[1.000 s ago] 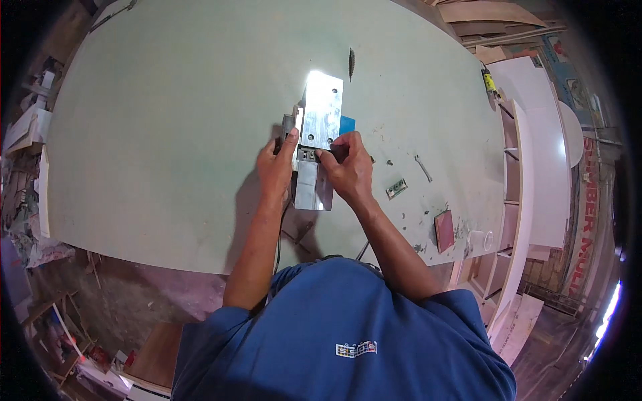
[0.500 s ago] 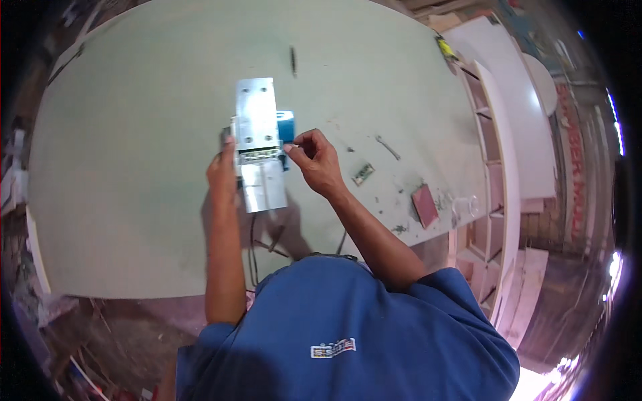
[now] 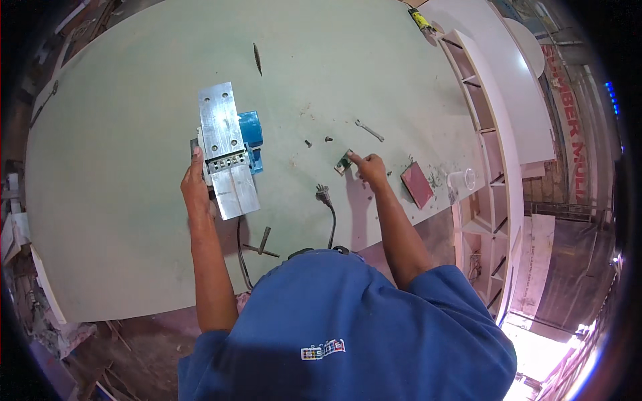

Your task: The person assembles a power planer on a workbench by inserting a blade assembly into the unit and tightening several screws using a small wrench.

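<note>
A head-worn fisheye looks down at a pale green worktable (image 3: 127,194) from its near side. The close view spans most of it.

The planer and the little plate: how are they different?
The planer is big; the plate is small. The planer has blue parts; the plate shows no blue. The left hand grips the planer, while the right hand touches the plate. Both have a hand on them.

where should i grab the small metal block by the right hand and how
Probably pinch the small metal block by its two long edges, coming from above and the right: it looks oblong and flat-lying, its lower end is uncovered, and the right hand has fingertips at its upper end.
</note>
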### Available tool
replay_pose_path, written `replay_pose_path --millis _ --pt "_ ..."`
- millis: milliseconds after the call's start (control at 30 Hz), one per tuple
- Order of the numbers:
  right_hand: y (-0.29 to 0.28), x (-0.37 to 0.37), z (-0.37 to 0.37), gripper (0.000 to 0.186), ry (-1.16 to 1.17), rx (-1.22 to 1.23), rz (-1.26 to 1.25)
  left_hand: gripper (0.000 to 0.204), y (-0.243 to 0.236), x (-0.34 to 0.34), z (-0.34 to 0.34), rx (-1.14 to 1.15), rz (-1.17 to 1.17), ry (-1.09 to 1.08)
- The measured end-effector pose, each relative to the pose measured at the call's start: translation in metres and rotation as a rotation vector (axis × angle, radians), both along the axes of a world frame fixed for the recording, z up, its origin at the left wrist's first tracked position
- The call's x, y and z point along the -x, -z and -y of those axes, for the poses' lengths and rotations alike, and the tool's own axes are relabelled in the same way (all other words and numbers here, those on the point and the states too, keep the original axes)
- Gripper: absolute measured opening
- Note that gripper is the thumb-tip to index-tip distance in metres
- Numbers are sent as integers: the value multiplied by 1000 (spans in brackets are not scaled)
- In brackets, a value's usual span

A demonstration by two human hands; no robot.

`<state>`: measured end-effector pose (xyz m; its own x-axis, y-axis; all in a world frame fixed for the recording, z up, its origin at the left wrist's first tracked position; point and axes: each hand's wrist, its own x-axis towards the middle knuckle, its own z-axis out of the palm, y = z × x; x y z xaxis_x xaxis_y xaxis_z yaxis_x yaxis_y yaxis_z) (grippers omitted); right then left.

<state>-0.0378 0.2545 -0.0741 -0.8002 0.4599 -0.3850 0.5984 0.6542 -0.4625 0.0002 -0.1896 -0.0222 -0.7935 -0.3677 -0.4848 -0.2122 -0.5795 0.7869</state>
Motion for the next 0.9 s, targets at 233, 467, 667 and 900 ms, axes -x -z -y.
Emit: replay_pose_path --millis 233,467,667,900 --pt "7 -11 47 58 -42 -137 46 57 -5 1 -2 32 -27 13" --pt "-35 -24 59 12 -16 709 -149 59 -11 1 -6 7 9 43" --pt "-45 -25 75 16 -96 803 -319 58 -5 2 -3 47 19 45" --pt "-2 -27 78 23 -174 424 -500 58 -4 3 -4 40 16 36"
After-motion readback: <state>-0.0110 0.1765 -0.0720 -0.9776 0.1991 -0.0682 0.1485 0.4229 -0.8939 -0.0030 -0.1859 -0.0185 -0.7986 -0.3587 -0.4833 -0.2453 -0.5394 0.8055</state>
